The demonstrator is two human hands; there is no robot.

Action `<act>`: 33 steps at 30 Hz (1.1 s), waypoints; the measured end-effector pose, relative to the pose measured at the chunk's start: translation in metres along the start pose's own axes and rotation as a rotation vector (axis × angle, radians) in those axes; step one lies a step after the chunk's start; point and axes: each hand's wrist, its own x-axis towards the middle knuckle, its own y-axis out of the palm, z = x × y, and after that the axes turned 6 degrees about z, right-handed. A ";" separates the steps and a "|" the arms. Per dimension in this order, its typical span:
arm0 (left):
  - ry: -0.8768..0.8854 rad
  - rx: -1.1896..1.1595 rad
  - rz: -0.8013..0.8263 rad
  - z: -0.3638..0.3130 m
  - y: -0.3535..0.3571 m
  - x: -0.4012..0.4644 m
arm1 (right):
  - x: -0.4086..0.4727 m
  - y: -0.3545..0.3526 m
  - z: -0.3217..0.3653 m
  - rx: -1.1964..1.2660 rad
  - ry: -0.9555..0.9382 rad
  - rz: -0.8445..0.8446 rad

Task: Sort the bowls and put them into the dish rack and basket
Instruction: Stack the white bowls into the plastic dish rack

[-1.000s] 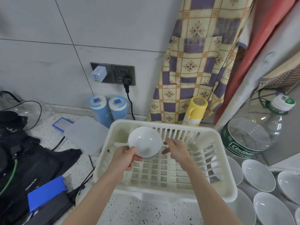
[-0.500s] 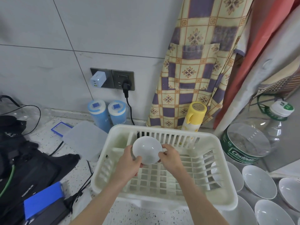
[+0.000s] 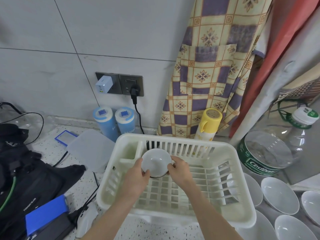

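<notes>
Two hands, my left hand [image 3: 136,176] and right hand [image 3: 180,170], pinch a small white bowl [image 3: 155,161] between them by its sides, tilted, low inside the white dish rack [image 3: 245,210], with more white bowls [image 3: 278,194] to my right hand's right.

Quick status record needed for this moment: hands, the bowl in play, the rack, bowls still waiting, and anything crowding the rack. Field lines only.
left hand: grips the small white bowl's left rim
right hand: grips the same bowl's right rim
small white bowl: tilted, opening toward the camera, low inside the rack's back left area
dish rack: white plastic, no other bowl clearly inside
waiting bowls: white, larger, clustered right of the rack
nearby: yellow spray can behind the rack; clear water jug to its right
</notes>
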 end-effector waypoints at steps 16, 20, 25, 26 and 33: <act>-0.007 0.138 0.013 0.000 0.001 0.001 | 0.003 0.001 -0.007 -0.021 0.022 0.040; -0.009 0.142 0.017 -0.002 0.001 0.000 | -0.003 0.000 -0.001 -0.021 0.026 0.032; 0.062 0.054 -0.049 -0.013 -0.013 -0.011 | -0.033 -0.017 0.012 0.042 0.013 -0.010; 0.075 0.029 -0.057 -0.015 -0.017 -0.015 | -0.045 -0.022 0.015 0.069 -0.001 -0.022; 0.274 -0.140 0.036 -0.025 -0.023 -0.087 | -0.161 -0.039 0.008 0.303 -0.085 -0.192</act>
